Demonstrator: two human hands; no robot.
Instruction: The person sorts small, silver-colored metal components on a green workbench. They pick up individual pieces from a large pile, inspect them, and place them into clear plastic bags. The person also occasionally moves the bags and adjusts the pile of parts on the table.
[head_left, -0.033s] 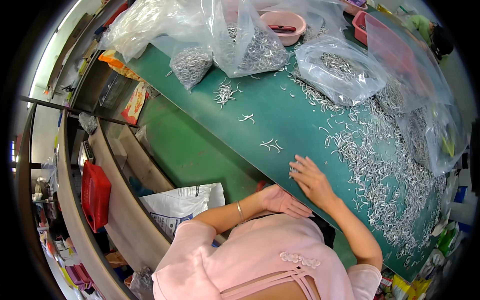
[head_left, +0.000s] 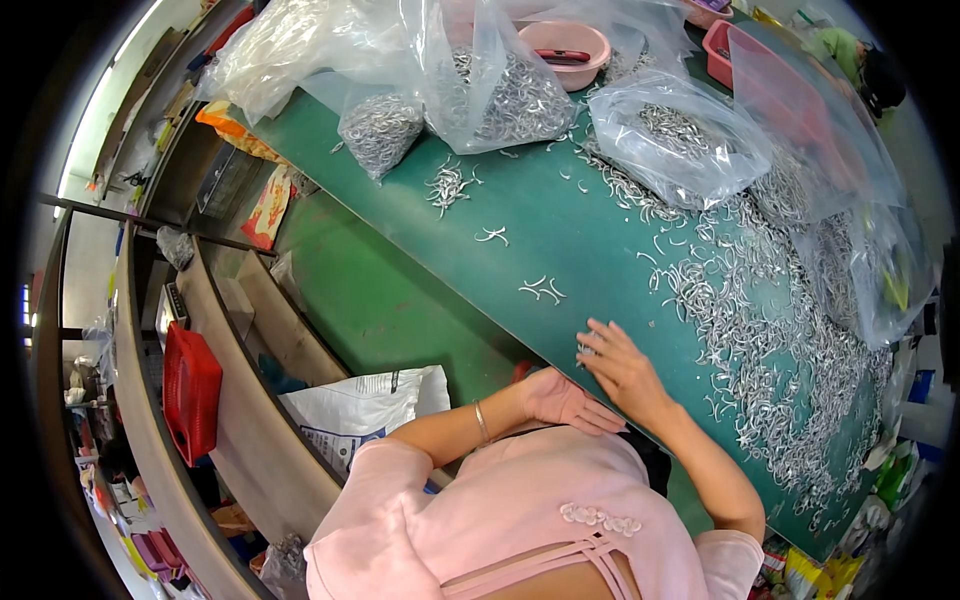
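My left hand [head_left: 572, 402], a bangle on its wrist, is palm up just below the near edge of the green table [head_left: 440, 250], its fingers stretched out and nothing in it. Just above it, my right hand [head_left: 622, 372] is palm down at that edge with its fingers extended. A few small curved silver metal pieces [head_left: 588, 346] show by its fingertips; how many lie beneath is hidden. To its upper left lies a little group of these pieces [head_left: 543, 291], with another few [head_left: 491, 236] farther off. A large spread of them [head_left: 770, 340] covers the table's right side.
Clear bags of metal pieces [head_left: 520, 105] stand along the far side, beside a pink bowl [head_left: 590, 45]. An open bag [head_left: 685, 135] rests on the spread. Left are shelves [head_left: 250, 370] with a red basket [head_left: 190, 390]; a white sack [head_left: 375, 400] stands by my left arm.
My right hand has shifted slightly down toward the table's near edge. My left hand and the metal pieces on the table look the same.
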